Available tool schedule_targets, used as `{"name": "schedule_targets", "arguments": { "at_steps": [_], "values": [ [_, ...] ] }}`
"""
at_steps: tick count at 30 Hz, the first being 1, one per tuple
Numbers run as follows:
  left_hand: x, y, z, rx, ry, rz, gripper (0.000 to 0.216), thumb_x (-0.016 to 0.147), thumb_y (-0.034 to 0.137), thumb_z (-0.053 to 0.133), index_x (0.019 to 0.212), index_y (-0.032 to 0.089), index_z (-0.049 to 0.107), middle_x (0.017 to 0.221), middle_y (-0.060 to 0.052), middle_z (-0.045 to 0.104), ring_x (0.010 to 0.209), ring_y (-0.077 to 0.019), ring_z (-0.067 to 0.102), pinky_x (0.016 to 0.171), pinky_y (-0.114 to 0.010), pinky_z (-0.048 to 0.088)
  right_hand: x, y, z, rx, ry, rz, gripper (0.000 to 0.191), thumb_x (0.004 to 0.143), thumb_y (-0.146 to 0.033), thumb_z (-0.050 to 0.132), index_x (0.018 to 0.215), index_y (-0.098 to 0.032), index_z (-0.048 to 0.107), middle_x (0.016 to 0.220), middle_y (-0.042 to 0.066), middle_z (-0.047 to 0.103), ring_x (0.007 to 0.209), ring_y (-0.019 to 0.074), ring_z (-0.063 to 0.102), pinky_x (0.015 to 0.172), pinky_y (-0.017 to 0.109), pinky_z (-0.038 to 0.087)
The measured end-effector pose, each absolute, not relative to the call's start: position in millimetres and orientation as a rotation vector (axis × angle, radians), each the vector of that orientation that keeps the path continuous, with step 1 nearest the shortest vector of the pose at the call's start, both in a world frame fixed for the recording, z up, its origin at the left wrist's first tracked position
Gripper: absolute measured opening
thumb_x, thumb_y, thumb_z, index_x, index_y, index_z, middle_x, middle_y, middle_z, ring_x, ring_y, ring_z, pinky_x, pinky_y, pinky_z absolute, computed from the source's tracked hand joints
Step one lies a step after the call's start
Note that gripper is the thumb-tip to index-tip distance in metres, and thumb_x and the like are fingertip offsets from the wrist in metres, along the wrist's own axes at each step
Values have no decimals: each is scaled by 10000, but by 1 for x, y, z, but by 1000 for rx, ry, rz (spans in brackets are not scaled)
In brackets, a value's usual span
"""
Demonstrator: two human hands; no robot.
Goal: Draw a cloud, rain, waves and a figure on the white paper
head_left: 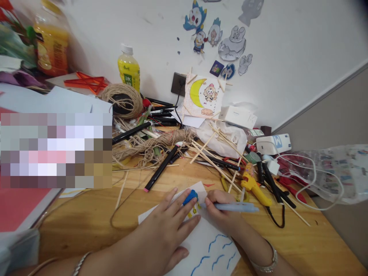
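A white sheet of paper (211, 239) with blue wavy lines lies on the wooden table (86, 218). My left hand (165, 226) presses flat on the sheet, and a blue marker cap (190, 197) shows between its fingers. My right hand (220, 209) grips a light blue marker (235, 207) with its tip down on the paper near small yellow marks.
Black markers (161, 168), thin wooden sticks (212, 153), a twine coil (123, 100), a yellow glue gun (254, 188) and white chargers (273, 143) crowd the back of the table. A yellow drink bottle (128, 68) stands by the wall. A moon drawing (202, 96) leans there.
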State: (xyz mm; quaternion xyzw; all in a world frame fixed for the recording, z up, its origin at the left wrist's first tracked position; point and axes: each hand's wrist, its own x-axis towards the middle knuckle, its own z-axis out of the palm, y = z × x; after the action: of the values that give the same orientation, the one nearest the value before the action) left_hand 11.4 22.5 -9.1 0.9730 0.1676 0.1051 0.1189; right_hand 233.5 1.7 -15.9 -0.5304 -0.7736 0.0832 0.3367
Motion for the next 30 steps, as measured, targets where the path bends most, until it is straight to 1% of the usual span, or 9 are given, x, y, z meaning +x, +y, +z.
{"name": "schedule_targets", "arguments": {
  "at_steps": [3,7,10,16,21,26,30],
  "values": [
    [11,22,-8,2837,489,287,605,824,330,664,1386,211,475,1491,-143,370,1389,-362,274,1125,-568,168,234,2,-17,-1383,-2006,220,392,915,-252,437,528,-201,477,481,-5,535,450,116,494,445,225,363],
    [12,23,-6,2829,488,270,594,824,320,662,1381,213,483,1488,-145,373,1391,-366,266,1121,-576,172,233,2,-17,-1375,-2003,194,365,898,-222,450,535,-200,484,486,-2,547,449,120,511,447,224,373],
    [12,24,-4,2822,491,230,604,820,305,665,1385,210,477,1487,-153,370,1390,-369,269,1114,-583,190,233,2,-16,-1370,-2002,200,382,901,-222,442,521,-201,481,480,-3,544,448,117,511,444,220,376],
    [14,24,0,2810,489,199,612,816,292,672,1389,204,475,1488,-159,362,1389,-376,267,1116,-597,169,232,1,-14,-1352,-2011,208,384,897,-228,456,517,-196,498,463,-6,541,432,110,502,436,217,364],
    [14,24,4,2804,494,142,599,828,266,651,1394,194,470,1488,-168,349,1391,-384,257,1099,-608,202,232,2,-13,-1346,-1992,310,374,895,-233,481,522,-199,489,471,-11,529,439,115,486,447,227,358],
    [13,24,3,2801,490,196,585,835,283,644,1389,214,474,1493,-150,348,1396,-363,256,1116,-588,188,232,2,-14,-1335,-1988,291,367,892,-223,471,525,-206,482,474,-11,526,445,121,488,453,232,361],
    [13,24,3,2805,492,162,597,827,273,653,1392,201,471,1490,-164,350,1389,-376,267,1106,-600,197,233,1,-14,-1342,-1999,294,371,893,-226,469,522,-204,480,478,-9,529,444,120,487,455,233,360]
  ]
}}
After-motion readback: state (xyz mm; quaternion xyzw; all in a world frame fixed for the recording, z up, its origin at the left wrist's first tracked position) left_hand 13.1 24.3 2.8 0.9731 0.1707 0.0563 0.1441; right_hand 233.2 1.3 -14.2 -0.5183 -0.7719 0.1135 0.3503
